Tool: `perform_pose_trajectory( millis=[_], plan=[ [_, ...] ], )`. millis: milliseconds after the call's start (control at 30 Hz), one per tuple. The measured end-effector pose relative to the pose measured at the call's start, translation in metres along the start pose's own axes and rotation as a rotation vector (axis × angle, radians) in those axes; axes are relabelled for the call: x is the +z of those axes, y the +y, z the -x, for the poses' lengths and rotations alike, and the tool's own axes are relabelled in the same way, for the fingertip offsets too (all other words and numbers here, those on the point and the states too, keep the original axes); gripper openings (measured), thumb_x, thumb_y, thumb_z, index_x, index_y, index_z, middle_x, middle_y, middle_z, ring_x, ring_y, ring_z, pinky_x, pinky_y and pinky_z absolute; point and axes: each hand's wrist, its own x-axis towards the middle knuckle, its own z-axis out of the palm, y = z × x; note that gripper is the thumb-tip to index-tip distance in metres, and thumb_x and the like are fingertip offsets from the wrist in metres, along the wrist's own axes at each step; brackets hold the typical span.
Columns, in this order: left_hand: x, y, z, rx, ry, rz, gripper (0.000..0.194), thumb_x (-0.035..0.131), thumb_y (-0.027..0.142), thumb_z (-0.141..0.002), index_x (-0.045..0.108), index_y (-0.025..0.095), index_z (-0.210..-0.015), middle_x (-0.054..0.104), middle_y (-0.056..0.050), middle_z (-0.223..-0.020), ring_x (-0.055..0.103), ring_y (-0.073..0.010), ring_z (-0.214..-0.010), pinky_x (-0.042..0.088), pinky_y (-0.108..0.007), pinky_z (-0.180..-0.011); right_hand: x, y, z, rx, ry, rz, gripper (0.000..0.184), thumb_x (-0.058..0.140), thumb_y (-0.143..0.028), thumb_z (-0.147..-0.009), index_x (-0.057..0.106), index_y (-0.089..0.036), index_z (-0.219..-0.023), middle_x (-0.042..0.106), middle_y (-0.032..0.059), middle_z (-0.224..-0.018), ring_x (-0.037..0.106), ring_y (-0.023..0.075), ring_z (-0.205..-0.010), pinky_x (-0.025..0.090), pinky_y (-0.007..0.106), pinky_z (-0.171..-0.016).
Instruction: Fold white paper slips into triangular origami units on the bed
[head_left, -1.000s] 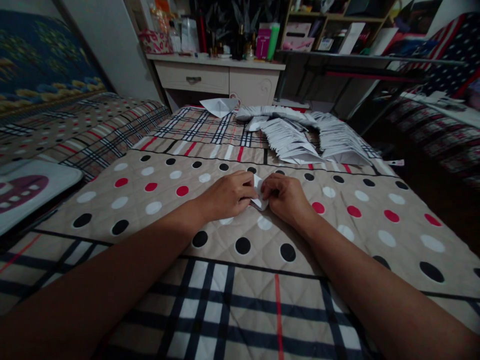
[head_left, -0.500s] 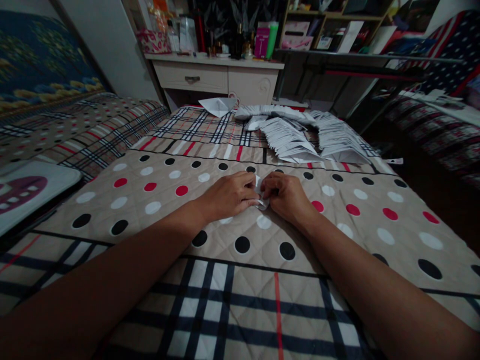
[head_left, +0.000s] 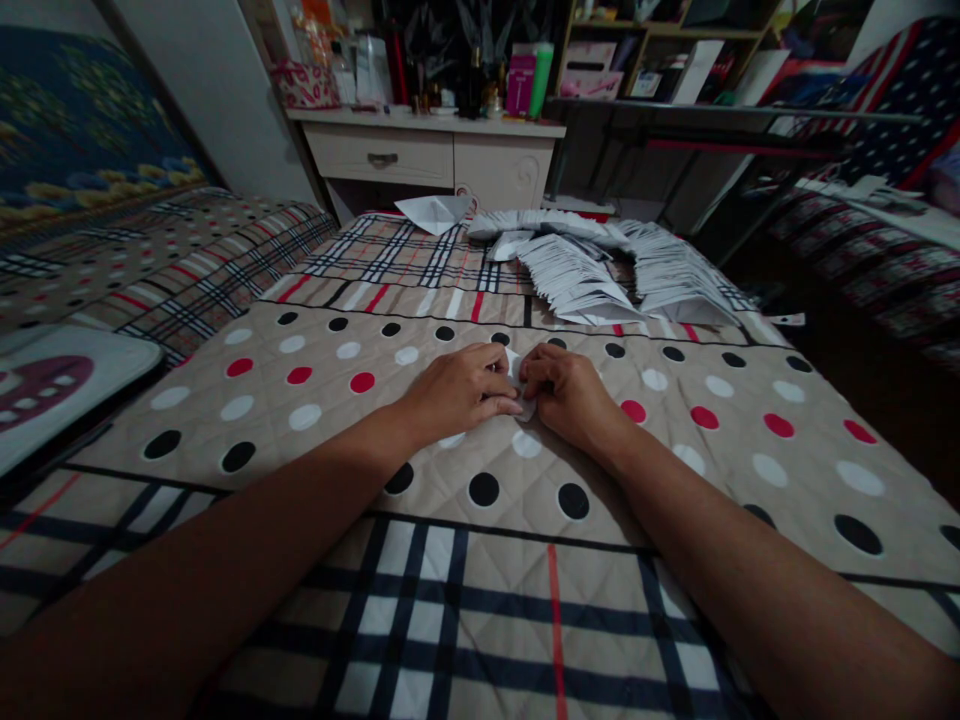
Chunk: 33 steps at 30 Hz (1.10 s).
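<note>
A small piece of white paper [head_left: 513, 362] lies low over the dotted bedspread, mostly covered by my fingers. My left hand [head_left: 471, 388] pinches its left side, thumb and fingers closed together. From the right, my right hand [head_left: 564, 392] grips the same paper with curled fingers. Its folds are too hidden to make out. Farther back on the bed are rows of folded white paper pieces [head_left: 577, 280], packed tightly side by side, with another row [head_left: 679, 275] to their right. A larger folded paper [head_left: 433, 212] sits behind them to the left.
The quilted bedspread [head_left: 420, 620] covers the bed under my arms. At left lies a white board-like item with a purple oval [head_left: 45, 385]. Beyond the bed stand a white dresser [head_left: 420, 155] crowded with bottles and boxes, and a desk [head_left: 735, 108] with shelves.
My left thumb and fingers have shifted slightly over the paper. Both hands stay in nearly the same place, and the paper rows have not moved.
</note>
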Motion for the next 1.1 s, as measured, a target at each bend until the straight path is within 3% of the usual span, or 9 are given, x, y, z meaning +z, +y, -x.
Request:
perform_pose_trajectory(
  millis=[167,433,700,1100],
  plan=[
    [0.0034,-0.0058,-0.0016,-0.106,0.045,0.171,0.019,0.077,0.025,-0.076,0.073,0.016,-0.093,0.06,-0.004,-0.087,0.059,-0.0155,-0.081,0.046,-0.028,-0.073,-0.0068,-0.0065,-0.0011,0.058,-0.03,-0.039,0.019,0.051,0.001,-0.06,0.055,-0.016,-0.053,0.06,0.0049,-0.073,0.055,0.0154,-0.068,0.04,0.026,-0.061],
    [0.0072,-0.0056,-0.0038,-0.271,0.074,0.277,0.021,0.081,0.021,-0.069,0.073,0.018,-0.088,0.064,-0.002,-0.081,0.058,-0.013,-0.071,0.044,-0.025,-0.065,-0.0094,-0.0047,-0.0028,0.131,-0.011,-0.034,0.016,0.055,-0.002,-0.066,0.062,-0.016,-0.064,0.065,0.0037,-0.077,0.058,0.0159,-0.071,0.043,0.026,-0.067],
    [0.0051,-0.0096,-0.003,-0.259,0.029,0.36,0.028,0.082,0.029,-0.069,0.072,0.017,-0.092,0.059,-0.001,-0.083,0.056,-0.0119,-0.071,0.044,-0.024,-0.065,-0.0081,0.0012,-0.0016,0.153,0.02,-0.078,0.025,0.052,0.001,-0.062,0.067,-0.016,-0.074,0.068,0.0034,-0.082,0.062,0.0167,-0.076,0.046,0.026,-0.071],
    [0.0064,-0.0034,-0.0037,-0.238,0.073,0.273,0.031,0.085,0.028,-0.066,0.073,0.016,-0.092,0.061,-0.002,-0.082,0.057,-0.0135,-0.074,0.045,-0.026,-0.068,-0.0072,0.0016,-0.0004,0.134,0.034,-0.113,0.025,0.052,0.001,-0.063,0.066,-0.016,-0.074,0.068,0.0031,-0.081,0.061,0.0165,-0.075,0.046,0.027,-0.07]
  ],
)
